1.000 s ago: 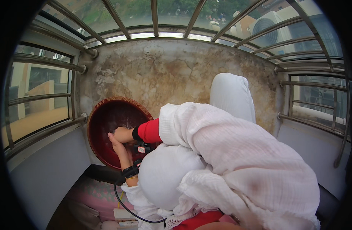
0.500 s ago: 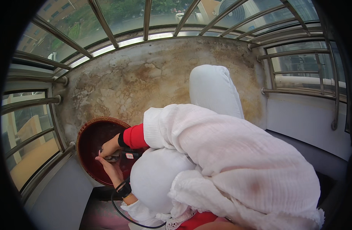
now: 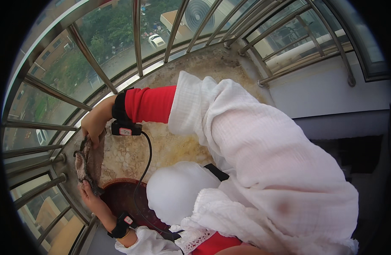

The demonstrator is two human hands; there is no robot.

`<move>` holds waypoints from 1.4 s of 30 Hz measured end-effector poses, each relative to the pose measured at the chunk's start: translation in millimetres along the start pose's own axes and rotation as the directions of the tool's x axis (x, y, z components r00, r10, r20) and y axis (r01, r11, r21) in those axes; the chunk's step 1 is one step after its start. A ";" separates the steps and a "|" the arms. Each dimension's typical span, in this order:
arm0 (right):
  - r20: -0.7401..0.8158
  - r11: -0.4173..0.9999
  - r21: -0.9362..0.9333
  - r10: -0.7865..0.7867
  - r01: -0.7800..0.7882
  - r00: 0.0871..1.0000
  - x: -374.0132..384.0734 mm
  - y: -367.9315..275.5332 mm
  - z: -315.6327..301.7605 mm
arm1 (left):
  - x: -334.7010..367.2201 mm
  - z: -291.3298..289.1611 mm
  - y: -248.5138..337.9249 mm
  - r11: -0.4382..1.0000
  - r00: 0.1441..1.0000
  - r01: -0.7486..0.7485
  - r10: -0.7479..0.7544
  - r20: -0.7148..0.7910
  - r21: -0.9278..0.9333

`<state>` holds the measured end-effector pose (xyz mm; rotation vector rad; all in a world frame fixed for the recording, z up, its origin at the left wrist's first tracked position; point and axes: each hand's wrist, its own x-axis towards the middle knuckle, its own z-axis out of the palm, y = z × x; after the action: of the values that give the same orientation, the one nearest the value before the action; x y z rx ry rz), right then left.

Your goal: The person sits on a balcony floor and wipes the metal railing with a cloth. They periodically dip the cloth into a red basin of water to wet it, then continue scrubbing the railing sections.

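The right hand (image 3: pixel 96 121) and left hand (image 3: pixel 91 197) grasp opposite ends of a cloth (image 3: pixel 82 163) near the basin (image 3: pixel 123 203); both wrist units' labels (image 3: pixel 125 131) look too small to read.

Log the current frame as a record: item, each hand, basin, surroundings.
item: brownish, dark-edged piece of fabric, held between both hands
right_hand: right hand gripping the fabric's far end
left_hand: left hand on its near end
basin: round, dark-red basin, partly hidden by white-clad knee
surroundings: silver metal-tube railing
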<state>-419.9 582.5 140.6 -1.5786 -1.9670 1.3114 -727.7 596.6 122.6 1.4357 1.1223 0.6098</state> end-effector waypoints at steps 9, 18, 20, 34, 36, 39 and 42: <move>-0.303 0.824 0.557 0.320 -0.106 0.898 -232.9 -13.8 -85.9 | 44.9 155.5 129.2 0.961 0.810 -0.273 0.258 0.526 -0.050; -0.376 0.301 0.911 0.331 0.281 0.865 -436.8 82.8 -32.9 | 10.0 395.0 175.6 0.907 0.344 -0.407 0.262 0.902 -0.108; -0.452 0.219 0.889 0.280 0.403 0.847 -447.4 113.4 -1.9 | -6.3 439.1 161.7 0.859 0.253 -0.503 0.251 0.934 -0.094; -0.363 0.115 0.773 0.887 0.624 0.287 -548.0 270.4 143.8 | -66.6 585.9 107.8 0.594 0.028 -0.785 -0.248 0.968 0.175; -0.323 0.136 0.692 0.937 0.709 0.135 -571.5 279.5 170.2 | -52.8 595.0 92.9 0.541 -0.010 -0.831 -0.242 0.970 0.127; -0.257 0.224 0.522 0.961 0.823 -0.099 -605.8 289.7 216.0 | -29.9 612.7 66.5 0.569 -0.084 -0.820 -0.224 0.971 0.061; -0.212 0.315 0.323 0.943 0.893 -0.256 -638.0 295.6 258.8 | -19.7 645.3 35.5 0.519 -0.205 -0.848 -0.132 0.970 -0.109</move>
<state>-195.4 -108.5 -42.2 -0.8865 0.6177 0.1232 -166.0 291.1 26.4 2.2680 -0.6980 -0.6886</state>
